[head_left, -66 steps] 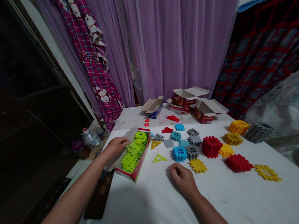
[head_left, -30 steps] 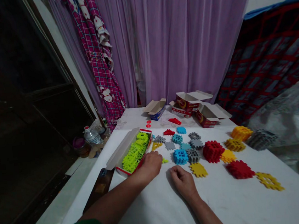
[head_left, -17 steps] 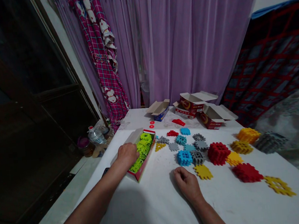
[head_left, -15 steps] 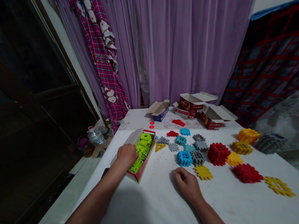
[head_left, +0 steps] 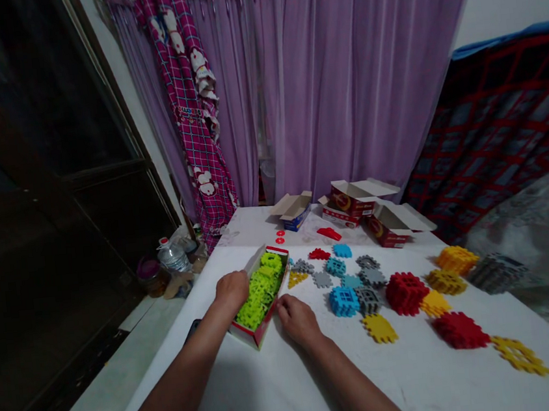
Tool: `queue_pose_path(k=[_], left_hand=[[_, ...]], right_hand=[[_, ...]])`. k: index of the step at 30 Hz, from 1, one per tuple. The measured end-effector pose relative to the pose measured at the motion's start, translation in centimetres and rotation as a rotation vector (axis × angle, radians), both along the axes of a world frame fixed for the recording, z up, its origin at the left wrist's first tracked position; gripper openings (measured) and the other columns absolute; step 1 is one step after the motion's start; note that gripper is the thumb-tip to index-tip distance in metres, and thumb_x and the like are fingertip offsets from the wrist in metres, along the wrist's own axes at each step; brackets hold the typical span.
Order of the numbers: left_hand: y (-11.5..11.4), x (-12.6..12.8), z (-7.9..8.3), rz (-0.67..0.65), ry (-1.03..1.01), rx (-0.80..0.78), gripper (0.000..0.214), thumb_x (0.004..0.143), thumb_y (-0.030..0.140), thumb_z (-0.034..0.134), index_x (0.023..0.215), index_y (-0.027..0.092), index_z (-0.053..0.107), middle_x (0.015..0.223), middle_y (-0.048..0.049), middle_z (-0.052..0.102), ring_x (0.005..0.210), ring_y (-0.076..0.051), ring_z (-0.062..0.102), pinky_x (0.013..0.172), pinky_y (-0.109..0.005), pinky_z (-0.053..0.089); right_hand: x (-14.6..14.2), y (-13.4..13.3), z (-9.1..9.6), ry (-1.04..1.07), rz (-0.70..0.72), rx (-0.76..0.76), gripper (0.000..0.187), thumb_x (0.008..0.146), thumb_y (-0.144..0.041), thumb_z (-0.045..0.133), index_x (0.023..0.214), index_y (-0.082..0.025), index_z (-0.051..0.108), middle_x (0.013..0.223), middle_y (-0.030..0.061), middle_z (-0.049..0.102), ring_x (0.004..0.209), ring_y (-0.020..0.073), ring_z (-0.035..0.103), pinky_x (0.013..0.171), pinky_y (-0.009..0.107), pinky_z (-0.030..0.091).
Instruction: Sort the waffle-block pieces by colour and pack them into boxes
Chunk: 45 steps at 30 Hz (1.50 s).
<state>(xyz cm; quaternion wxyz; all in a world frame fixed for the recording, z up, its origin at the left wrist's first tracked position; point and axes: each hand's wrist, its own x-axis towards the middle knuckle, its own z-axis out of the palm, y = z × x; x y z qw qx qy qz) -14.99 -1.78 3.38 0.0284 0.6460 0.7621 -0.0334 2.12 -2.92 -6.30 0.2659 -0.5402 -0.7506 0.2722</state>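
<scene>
The red box (head_left: 257, 337) of lime-green pieces (head_left: 259, 292) lies on the white tabletop (head_left: 284, 387) near its left edge, between my hands. My left hand (head_left: 231, 288) curls over the box's left wall, holding it. My right hand (head_left: 296, 317) rests with bent fingers against the right wall; I cannot tell whether it grips. To the right lie a blue block (head_left: 343, 301) and a yellow flat piece (head_left: 380, 328).

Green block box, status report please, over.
Left hand on box left wall, right hand at its right side. Box open, full of green blocks. Loose yellow piece just beyond, apart.
</scene>
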Motion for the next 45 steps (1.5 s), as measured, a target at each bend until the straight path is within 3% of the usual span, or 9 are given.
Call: queue_pose_path(k=[6,10,14,18,23,32,38,41,45], left_hand=[[-0.4,0.6,-0.4,-0.006,-0.097,0.020,0.050,0.096,0.048,0.029,0.111,0.017,0.064,0.110,-0.0153,0.071,0.102,-0.027,0.067,0.083,-0.036,0.049],[-0.7,1.0,0.3,-0.067,-0.152,-0.065,0.063,0.081,0.064,0.046,0.117,0.014,0.059,0.119,-0.0180,0.065,0.111,-0.033,0.062,0.090,-0.042,0.047],[-0.8,1.3,0.0,-0.070,-0.121,-0.106,0.071,0.071,0.057,0.060,0.126,0.012,0.051,0.127,-0.0192,0.060,0.119,-0.035,0.056,0.098,-0.046,0.042],[-0.8,2.1,-0.8,0.002,-0.091,-0.076,0.064,0.074,0.043,0.062,0.128,0.014,0.048,0.130,-0.0193,0.057,0.121,-0.032,0.054,0.101,-0.046,0.039],[-0.4,2.8,-1.1,0.104,-0.111,-0.078,0.070,0.070,0.044,0.068,0.128,0.012,0.045,0.127,-0.0203,0.058,0.119,-0.034,0.055,0.098,-0.046,0.041],[0.5,-0.7,0.4,0.067,-0.121,-0.113,0.052,0.070,0.037,0.066,0.115,0.019,0.049,0.122,-0.0140,0.062,0.112,-0.029,0.061,0.087,-0.036,0.048],[-0.5,-2.2,1.3,-0.145,-0.146,-0.085,0.064,0.069,0.038,0.065,0.127,0.019,0.045,0.126,-0.0122,0.062,0.112,-0.028,0.060,0.092,-0.037,0.047],[-1.0,-1.8,1.1,-0.358,-0.168,-0.055,0.065,0.068,0.039,0.065,0.128,0.020,0.047,0.126,-0.0105,0.062,0.113,-0.029,0.059,0.096,-0.038,0.044],[-1.3,-1.4,-0.6,-0.581,-0.206,-0.006,0.064,0.068,0.034,0.066,0.128,0.021,0.048,0.127,-0.0088,0.061,0.117,-0.029,0.056,0.102,-0.039,0.040]], right_hand=[[-2.1,0.5,0.4,-0.049,0.032,-0.034,0.018,0.088,-0.027,0.045,0.093,-0.021,0.062,0.096,0.0069,0.071,0.083,0.0199,0.063,0.067,0.027,0.037],[-2.6,0.4,0.5,-0.046,0.031,-0.055,0.022,0.090,-0.029,0.043,0.099,-0.021,0.062,0.100,0.0084,0.072,0.087,0.0211,0.064,0.069,0.028,0.038],[-2.8,0.5,0.4,-0.029,0.029,-0.061,0.020,0.090,-0.031,0.044,0.097,-0.021,0.061,0.099,0.0075,0.072,0.087,0.0211,0.065,0.068,0.027,0.039],[-2.8,0.7,0.2,-0.016,0.039,-0.054,0.015,0.089,-0.028,0.046,0.088,-0.022,0.060,0.091,0.0057,0.071,0.082,0.0197,0.064,0.067,0.026,0.039],[-2.0,0.5,-0.3,0.015,0.077,-0.034,0.013,0.086,-0.022,0.047,0.088,-0.022,0.060,0.090,0.0041,0.069,0.081,0.0177,0.062,0.069,0.025,0.040],[3.9,-1.7,-1.8,0.105,0.054,-0.015,0.017,0.082,-0.023,0.048,0.086,-0.021,0.065,0.087,0.0049,0.070,0.081,0.0187,0.063,0.073,0.027,0.044],[7.6,-3.3,-1.3,0.162,0.013,0.024,0.023,0.082,-0.032,0.046,0.085,-0.021,0.066,0.085,0.0056,0.071,0.074,0.0202,0.064,0.068,0.030,0.046],[9.4,-3.3,0.7,0.183,-0.032,0.075,0.027,0.082,-0.036,0.046,0.087,-0.020,0.066,0.085,0.0066,0.071,0.069,0.0198,0.063,0.062,0.030,0.046],[12.3,-2.2,3.7,0.218,-0.164,0.159,0.032,0.082,-0.043,0.046,0.090,-0.021,0.068,0.089,0.0079,0.072,0.073,0.0216,0.065,0.064,0.031,0.048]])
